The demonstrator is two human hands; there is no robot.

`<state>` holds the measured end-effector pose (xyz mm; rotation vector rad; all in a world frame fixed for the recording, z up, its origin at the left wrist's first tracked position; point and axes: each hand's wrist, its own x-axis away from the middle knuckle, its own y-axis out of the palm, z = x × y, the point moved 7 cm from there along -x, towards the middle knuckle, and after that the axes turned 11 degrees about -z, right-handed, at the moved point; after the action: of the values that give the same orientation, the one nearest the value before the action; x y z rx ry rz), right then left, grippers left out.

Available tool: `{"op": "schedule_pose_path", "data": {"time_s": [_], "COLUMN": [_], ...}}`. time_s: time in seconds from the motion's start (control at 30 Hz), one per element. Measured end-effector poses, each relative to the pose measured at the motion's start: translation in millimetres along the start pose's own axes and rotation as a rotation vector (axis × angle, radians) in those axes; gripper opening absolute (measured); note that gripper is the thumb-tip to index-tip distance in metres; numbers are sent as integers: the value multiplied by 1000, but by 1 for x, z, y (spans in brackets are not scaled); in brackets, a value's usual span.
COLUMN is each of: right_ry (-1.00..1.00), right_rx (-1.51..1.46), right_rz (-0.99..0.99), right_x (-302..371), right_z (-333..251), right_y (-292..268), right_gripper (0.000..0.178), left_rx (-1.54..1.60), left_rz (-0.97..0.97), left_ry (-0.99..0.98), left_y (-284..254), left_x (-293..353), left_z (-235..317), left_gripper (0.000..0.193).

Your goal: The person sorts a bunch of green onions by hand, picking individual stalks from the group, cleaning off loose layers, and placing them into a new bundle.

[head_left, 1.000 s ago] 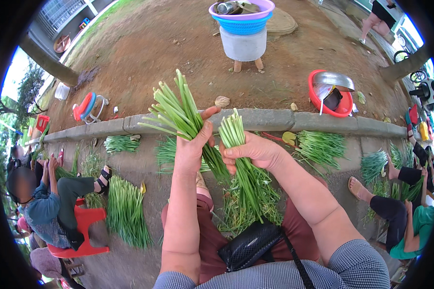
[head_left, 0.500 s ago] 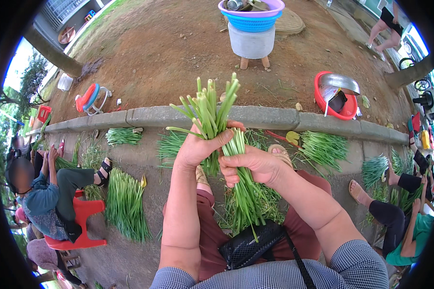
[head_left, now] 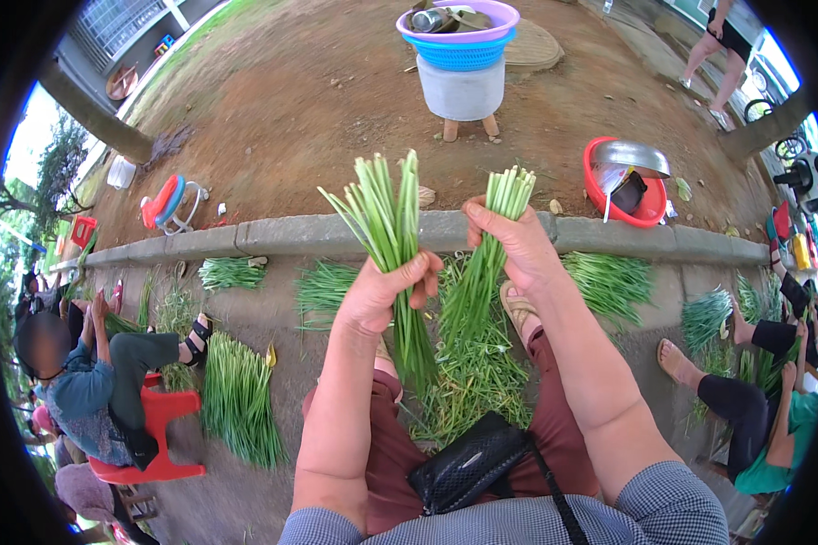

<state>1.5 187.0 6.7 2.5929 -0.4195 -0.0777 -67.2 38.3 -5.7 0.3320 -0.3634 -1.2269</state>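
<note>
My left hand (head_left: 373, 292) is closed around a bunch of green chives (head_left: 382, 216), its pale cut ends fanned upward and its leaves hanging below. A second bunch of chives (head_left: 469, 292) hangs from my right hand (head_left: 518, 241), gripped near its even, pale ends. The two bunches are apart, both held over loose green trimmings (head_left: 482, 386) between my feet. Across my lap lies a black bag (head_left: 471, 461). Chive piles lie on the pavement beyond my feet: one at the left (head_left: 325, 292) and another at the right (head_left: 611, 283).
A low stone curb (head_left: 300, 234) runs across in front of me. Past it stand a red basin (head_left: 596, 186) with a metal bowl and a stool (head_left: 463, 95) bearing stacked basins. Seated people work on both sides; a large chive pile (head_left: 241, 400) lies near the red chair (head_left: 168, 413).
My hands, close together before, have drawn apart. The right hand has moved up and right with its bunch, while the left has shifted slightly down, its bunch more evenly fanned.
</note>
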Motion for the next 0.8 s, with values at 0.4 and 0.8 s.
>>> {"op": "schedule_pose_path", "data": {"time_s": [0.4, 0.8], "right_ry": [-17, -3], "right_rx": [-75, -125], "right_rz": [-51, -151], "right_x": [-3, -2], "right_z": [-3, 4], "right_y": [1, 14], "right_gripper": [19, 20], "left_rx": [180, 199], "left_rz": [128, 309], "left_ry": [-74, 6], "left_y": [20, 14], "left_x": [-5, 5], "left_z": [-28, -27], "left_gripper": [30, 18]}}
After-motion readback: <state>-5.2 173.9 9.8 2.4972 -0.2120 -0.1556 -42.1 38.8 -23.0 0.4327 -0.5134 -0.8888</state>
